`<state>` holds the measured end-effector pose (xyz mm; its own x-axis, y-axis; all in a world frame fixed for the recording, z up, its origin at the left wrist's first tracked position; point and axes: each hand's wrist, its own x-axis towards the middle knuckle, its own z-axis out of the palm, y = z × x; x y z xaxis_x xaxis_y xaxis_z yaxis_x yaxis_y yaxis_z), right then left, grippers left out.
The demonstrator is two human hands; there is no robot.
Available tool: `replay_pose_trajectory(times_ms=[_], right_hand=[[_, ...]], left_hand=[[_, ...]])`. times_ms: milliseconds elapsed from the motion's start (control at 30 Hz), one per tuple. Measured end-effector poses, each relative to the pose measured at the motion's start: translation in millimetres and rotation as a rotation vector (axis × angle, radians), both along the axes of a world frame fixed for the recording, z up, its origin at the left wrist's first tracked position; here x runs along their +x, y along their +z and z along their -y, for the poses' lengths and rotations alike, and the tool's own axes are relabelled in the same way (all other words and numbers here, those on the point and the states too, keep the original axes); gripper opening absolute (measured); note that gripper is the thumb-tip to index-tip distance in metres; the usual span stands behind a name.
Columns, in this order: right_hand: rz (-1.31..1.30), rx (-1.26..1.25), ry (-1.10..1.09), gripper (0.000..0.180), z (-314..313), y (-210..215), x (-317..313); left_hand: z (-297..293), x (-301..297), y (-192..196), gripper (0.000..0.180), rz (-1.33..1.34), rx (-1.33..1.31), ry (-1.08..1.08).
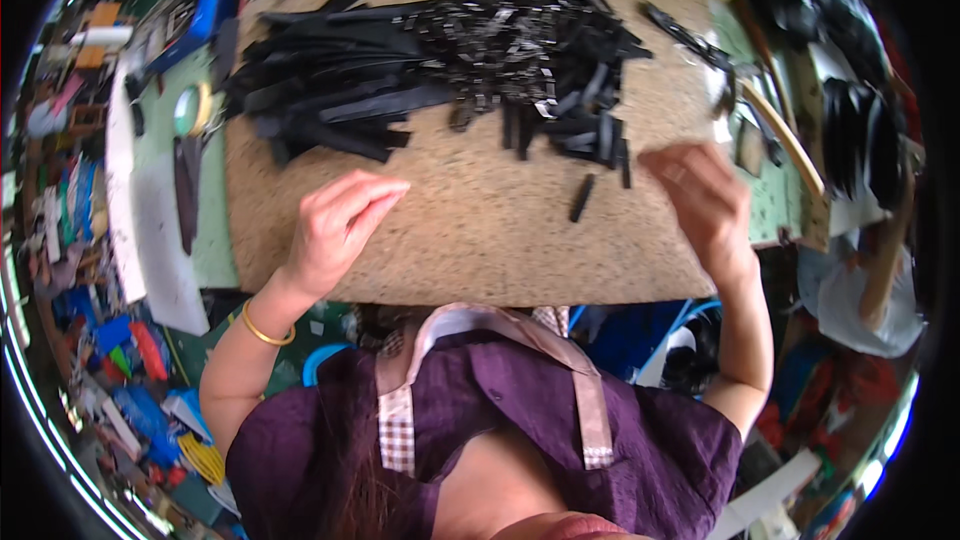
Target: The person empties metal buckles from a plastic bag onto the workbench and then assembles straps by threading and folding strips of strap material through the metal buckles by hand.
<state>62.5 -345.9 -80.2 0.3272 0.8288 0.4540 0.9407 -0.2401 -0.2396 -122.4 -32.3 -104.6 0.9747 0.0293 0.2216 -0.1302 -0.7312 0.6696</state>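
Board: a tan, rough-surfaced board [470, 230] lay across the green table [215, 240], its near edge toward the person.
Left hand: the left hand [335, 230] rested on the board near its near left corner, fingers curled loosely and pointing toward the middle; it gripped nothing. A gold bangle [262, 330] sat on the wrist.
Right hand: the right hand [705, 200] lay at the board's right edge, toward the near right corner, fingers bent over the edge. Whether it pinched the board or only touched it could not be told; nothing else was in it.
Strips: a heap of long black strips [340, 90] covered the far left part of the board, some overhanging its left edge.
Small pieces: a dense pile of short black pieces [520, 30] filled the far middle and far right of the board, touching the strips.
Stray piece: one short black piece [581, 198] lay alone on bare board, between the pile and the right hand, apart from both hands.
Near half of board: bare between the two hands.
Tape roll: a roll of tape [193, 110] lay on the table just beside the board's left edge.
Scissors: dark scissors [690, 40] lay near the board's far right corner.
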Motion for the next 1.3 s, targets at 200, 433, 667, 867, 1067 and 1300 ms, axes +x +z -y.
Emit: replay_pose_trajectory(times_ms=[200, 433, 667, 867, 1067, 1300], right_hand=[[-0.160, -0.449, 0.153, 0.031, -41.0, 3.5, -22.3], [-0.275, -0.494, 0.039, 0.016, -43.0, -2.7, -35.6], [-0.292, -0.361, -0.090, 0.018, -34.1, -16.8, -51.6], [-0.192, -0.348, -0.146, 0.018, -35.5, -10.9, -62.4], [-0.557, 0.035, -0.061, 0.015, -61.1, -10.2, -85.2], [-1.173, 0.637, -0.047, 0.013, -85.0, -23.8, -118.4]], left_hand=[[-17.6, 41.4, 15.6, 0.013, 0.180, 0.005, 0.096], [11.3, 77.5, 3.9, 0.020, 0.123, 0.473, -0.111], [22.4, 85.6, -13.6, 0.029, 0.100, 0.288, 0.026], [22.6, 47.1, 5.3, 0.020, -0.324, -0.796, -0.085], [36.3, 8.3, -0.3, 0.016, -0.475, -1.485, 0.034], [48.7, -6.9, -9.3, 0.017, -0.365, -1.451, 0.221]])
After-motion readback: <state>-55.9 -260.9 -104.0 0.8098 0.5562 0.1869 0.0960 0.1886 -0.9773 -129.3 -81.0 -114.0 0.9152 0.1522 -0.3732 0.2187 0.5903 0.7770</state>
